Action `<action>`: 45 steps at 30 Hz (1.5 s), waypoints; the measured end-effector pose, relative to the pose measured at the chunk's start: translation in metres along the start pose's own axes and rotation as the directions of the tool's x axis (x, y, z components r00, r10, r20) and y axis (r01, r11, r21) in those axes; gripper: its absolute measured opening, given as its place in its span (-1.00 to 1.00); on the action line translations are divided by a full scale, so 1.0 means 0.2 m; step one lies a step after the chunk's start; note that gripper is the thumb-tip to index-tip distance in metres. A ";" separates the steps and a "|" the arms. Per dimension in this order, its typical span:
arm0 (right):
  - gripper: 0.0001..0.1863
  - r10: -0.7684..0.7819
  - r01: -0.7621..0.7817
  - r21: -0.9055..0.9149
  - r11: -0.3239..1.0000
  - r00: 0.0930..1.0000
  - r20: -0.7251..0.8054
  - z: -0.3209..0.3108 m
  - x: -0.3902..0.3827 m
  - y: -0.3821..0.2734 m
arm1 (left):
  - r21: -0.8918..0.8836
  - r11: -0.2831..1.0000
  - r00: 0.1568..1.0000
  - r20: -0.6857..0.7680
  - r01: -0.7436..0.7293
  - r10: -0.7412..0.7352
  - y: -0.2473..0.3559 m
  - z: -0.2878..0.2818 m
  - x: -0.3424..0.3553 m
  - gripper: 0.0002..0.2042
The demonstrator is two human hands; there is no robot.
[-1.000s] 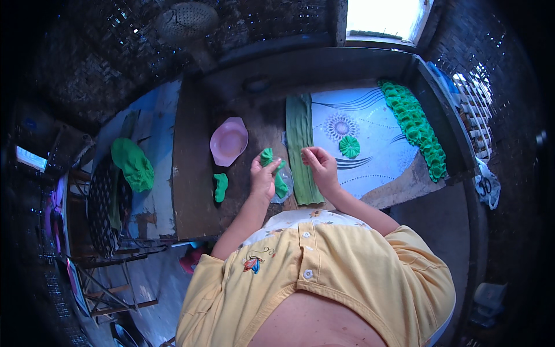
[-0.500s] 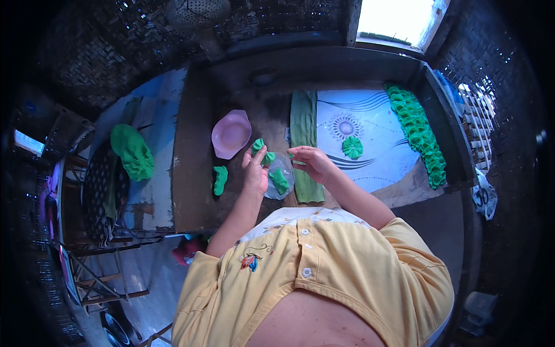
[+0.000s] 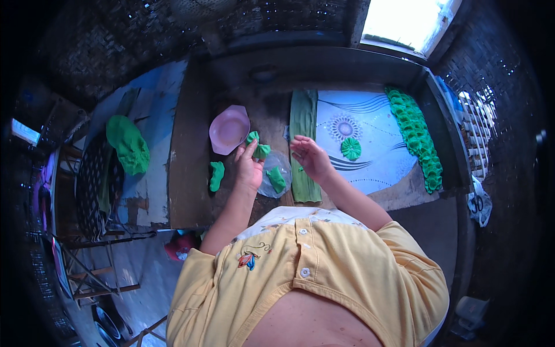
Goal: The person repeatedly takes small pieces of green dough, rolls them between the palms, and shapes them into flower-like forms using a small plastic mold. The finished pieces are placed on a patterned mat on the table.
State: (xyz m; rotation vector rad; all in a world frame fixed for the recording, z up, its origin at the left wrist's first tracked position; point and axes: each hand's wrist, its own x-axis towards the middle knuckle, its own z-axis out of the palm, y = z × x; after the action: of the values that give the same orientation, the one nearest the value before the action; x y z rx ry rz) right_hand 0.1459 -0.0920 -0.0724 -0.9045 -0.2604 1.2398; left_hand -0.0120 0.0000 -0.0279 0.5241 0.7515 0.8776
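Bunched, bright green gathered cloth (image 3: 262,151) is pinched by my left hand (image 3: 248,169), with a part of it sticking out above the thumb. To the right, over a long green leaf-like strip (image 3: 303,115), is my right hand (image 3: 312,160), its fingers curled together. Whatever they pinch is too small to make out. Under the left hand lies a clear plastic bag (image 3: 267,188) with a green cloth piece (image 3: 277,180) on it. A second green cloth piece (image 3: 216,176) rests left of my left wrist.
A pink octagonal dish (image 3: 229,130) stands farther back. On the white patterned sheet (image 3: 370,110) lies a round green rosette (image 3: 351,148). Many joined green rosettes (image 3: 415,139) line the right side. A green gathered cloth (image 3: 128,144) lies far left; raised boards (image 3: 324,66) edge the table.
The green cloth in my left hand has turned and bunched differently. My right hand has shifted slightly, its fingers more curled and raised. The whole view has moved a little.
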 end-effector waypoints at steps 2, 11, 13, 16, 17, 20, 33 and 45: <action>-0.59 -0.251 0.260 -0.345 0.902 0.965 0.073 0.02 0.02 0.08 | -0.016 1.000 1.000 0.020 -0.005 0.005 0.01 -0.02 0.00 -0.80; -0.32 -0.099 0.484 -0.874 0.041 0.873 0.478 -0.14 0.09 0.27 | -0.031 0.999 1.000 0.010 -0.028 0.029 0.08 -0.09 -0.04 -0.82; -0.32 -0.284 0.397 -0.606 0.690 0.918 0.278 -0.11 0.12 0.23 | -0.045 0.998 0.999 0.008 -0.031 0.031 0.09 -0.10 -0.05 -0.83; -0.36 -0.046 0.040 0.181 0.983 0.998 0.031 -0.08 0.12 0.10 | -0.071 0.997 1.000 0.015 -0.011 0.012 0.08 -0.09 -0.04 -0.84; -0.40 -0.009 0.001 0.226 0.974 0.999 0.032 -0.07 0.11 0.07 | -0.074 0.997 1.000 0.023 0.008 -0.006 0.07 -0.08 -0.03 -0.84; -0.49 0.011 -0.024 0.422 0.906 0.999 0.032 -0.06 0.06 0.01 | -0.068 0.996 0.997 0.054 0.062 -0.058 0.02 -0.03 -0.03 -0.83; 0.04 -0.117 0.117 -0.006 0.993 0.992 -0.054 0.13 -0.06 -0.05 | 0.007 0.998 0.995 0.085 0.057 -0.058 0.01 0.02 -0.07 -0.83; -0.75 -0.067 0.168 -0.985 0.046 0.984 0.165 0.04 0.02 0.11 | -0.132 0.984 0.984 0.151 0.118 -0.097 0.03 0.02 -0.08 -0.81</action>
State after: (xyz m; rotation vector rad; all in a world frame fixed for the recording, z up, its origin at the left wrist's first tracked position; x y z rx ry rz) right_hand 0.1272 -0.0846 -0.0838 -2.0234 -1.4180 0.7529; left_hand -0.0180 -0.0097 -0.0156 0.4136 0.5760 0.7767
